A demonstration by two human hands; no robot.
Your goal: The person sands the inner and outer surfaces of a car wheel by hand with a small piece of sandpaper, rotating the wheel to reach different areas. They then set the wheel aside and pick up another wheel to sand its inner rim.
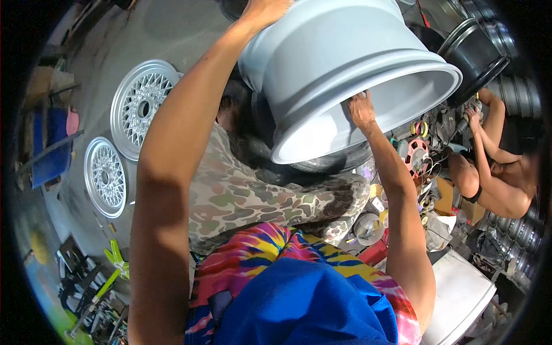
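Observation:
A large light-grey wheel rim (339,63) fills the upper middle of the head view, tilted so its wide hollow end faces me. My left hand (267,10) is at the rim's far upper left side, gripping its edge; the frame's top cuts off part of that hand. At the near lip, my right hand (361,109) reaches into the opening, its fingers curled against the inner wall. Beneath the rim lies a black tyre (333,164), partly hidden by it. Camouflage cloth (247,190) is spread between the tyre and my lap.
Two silver mesh wheel faces (105,178) rest on the floor at left. A co-worker (500,172) crouches at right, hands on a tool, beside a black rim (474,60). A red reel (417,155), cables and small containers clutter the floor near a white box (460,290).

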